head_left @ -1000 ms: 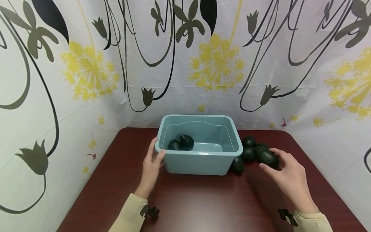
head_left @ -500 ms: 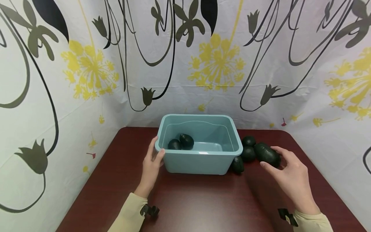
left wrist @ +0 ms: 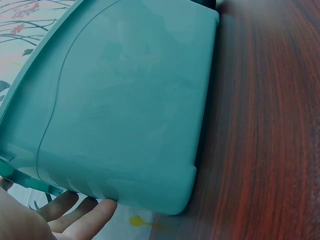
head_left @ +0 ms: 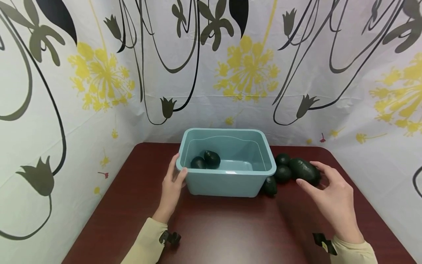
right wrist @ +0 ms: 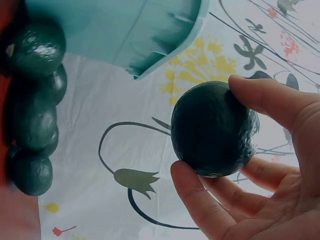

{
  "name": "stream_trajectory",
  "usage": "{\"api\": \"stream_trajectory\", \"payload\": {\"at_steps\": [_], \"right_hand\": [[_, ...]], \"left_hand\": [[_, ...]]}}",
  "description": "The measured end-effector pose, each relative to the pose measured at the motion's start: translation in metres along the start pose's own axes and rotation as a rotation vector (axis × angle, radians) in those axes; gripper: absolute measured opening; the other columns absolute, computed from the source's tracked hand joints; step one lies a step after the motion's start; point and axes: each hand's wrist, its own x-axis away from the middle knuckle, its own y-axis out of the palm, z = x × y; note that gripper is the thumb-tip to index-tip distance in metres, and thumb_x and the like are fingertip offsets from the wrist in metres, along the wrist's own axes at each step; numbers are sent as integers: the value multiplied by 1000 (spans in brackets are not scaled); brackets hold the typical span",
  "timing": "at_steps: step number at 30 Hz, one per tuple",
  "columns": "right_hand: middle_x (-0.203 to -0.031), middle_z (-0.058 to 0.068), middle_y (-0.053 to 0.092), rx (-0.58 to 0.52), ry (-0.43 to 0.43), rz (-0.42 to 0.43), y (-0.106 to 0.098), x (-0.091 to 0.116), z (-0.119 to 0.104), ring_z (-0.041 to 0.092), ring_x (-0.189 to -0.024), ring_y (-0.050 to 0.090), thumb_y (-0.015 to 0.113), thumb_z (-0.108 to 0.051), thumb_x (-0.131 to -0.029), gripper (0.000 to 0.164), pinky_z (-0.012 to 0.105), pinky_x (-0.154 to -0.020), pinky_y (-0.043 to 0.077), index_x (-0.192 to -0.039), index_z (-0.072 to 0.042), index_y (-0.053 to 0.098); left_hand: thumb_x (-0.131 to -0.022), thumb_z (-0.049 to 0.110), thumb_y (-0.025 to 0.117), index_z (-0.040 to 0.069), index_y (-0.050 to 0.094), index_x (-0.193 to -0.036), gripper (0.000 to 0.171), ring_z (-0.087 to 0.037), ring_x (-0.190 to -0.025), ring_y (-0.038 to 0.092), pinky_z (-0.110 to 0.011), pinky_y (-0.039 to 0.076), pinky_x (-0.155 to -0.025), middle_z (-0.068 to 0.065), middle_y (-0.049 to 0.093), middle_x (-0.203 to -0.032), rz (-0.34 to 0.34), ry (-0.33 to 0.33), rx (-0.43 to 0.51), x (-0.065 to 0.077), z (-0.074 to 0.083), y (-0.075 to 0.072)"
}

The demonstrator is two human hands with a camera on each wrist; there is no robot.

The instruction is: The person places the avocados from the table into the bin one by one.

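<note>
Head view: at the near edge, a pale left sleeve [head_left: 145, 242] and right sleeve [head_left: 354, 251], each with a small black device [head_left: 169, 238] at the wrist. Beyond, a dark red table [head_left: 230, 223], wood grain plain in the left wrist view. On the right, right hand [head_left: 333, 194] curled round a dark green avocado [head_left: 304, 171], thumb opposite fingers. On the left, well apart from it, left hand [head_left: 170, 189] clasped round the near left corner of a blue-green tub [head_left: 224, 185], thumb at the near rim, fingers along the left side. To the right of the tub, loose avocados [right wrist: 32, 117] in a row, apart from the held one in the right wrist view. Inside the tub, toward the left, a pair of avocados [head_left: 212, 158] side by side. Farthest, white cloth [head_left: 211, 84] with yellow, grey and black plant print.
</note>
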Motion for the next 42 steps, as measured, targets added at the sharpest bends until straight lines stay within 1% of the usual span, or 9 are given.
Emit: {"api": "stream_trajectory", "payload": {"at_steps": [5,10,16,22,30,35,39,42], "right_hand": [[-120,-6,61,-21,16,16,-1,-1,-6,-9,-98,57,90,-33,-76,64,3,-75,45,-134,-26,64],[-121,-5,61,-18,17,23,-1,-2,-11,-10,-98,56,90,-34,-76,64,3,-75,45,-134,-30,64],[-124,-3,62,-32,18,22,-1,-3,-18,-9,-100,56,90,-35,-76,65,4,-76,46,-135,-29,63],[-125,-3,62,-40,15,25,1,-5,-25,-8,-102,56,90,-34,-76,65,4,-76,46,-135,-32,63],[-126,-9,62,-94,21,31,8,-3,-35,-4,-105,57,91,-31,-74,65,5,-77,47,-133,-36,64],[-126,-8,62,-113,8,28,10,-4,-41,-1,-106,58,92,-28,-74,66,5,-77,47,-134,-35,63],[-126,-8,62,-114,-4,17,11,-5,-46,1,-106,58,91,-29,-76,65,6,-77,47,-135,-33,63],[-125,-7,62,-122,-16,17,11,-7,-51,0,-104,59,91,-29,-76,65,6,-77,48,-134,-32,64]], "left_hand": [[-101,37,61,34,30,-158,65,-34,-135,45,-62,47,-96,-7,34,-159,-8,6,-6,0,-1,0],[-101,38,61,35,30,-158,65,-33,-136,45,-62,47,-96,-5,35,-159,-7,3,-13,-1,-1,-1],[-101,37,61,34,30,-158,65,-35,-135,44,-63,46,-95,-6,35,-159,-7,16,-12,-1,0,-2],[-102,37,60,34,30,-158,65,-34,-135,45,-60,48,-96,-6,35,-159,-8,9,-9,-1,-1,-2],[-101,38,61,34,30,-158,65,-35,-135,46,-63,46,-96,-7,34,-159,-12,14,-1,-2,-2,-2],[-100,41,61,37,30,-158,66,-35,-136,44,-62,47,-95,-6,34,-159,-14,4,-12,-3,-3,-2],[-100,41,61,37,30,-158,66,-34,-136,44,-62,47,-95,-6,34,-159,-9,-1,-13,-2,-2,-2],[-101,39,61,37,30,-158,65,-33,-136,44,-62,47,-95,-6,34,-159,-7,-2,-12,-2,-2,-2]]}}
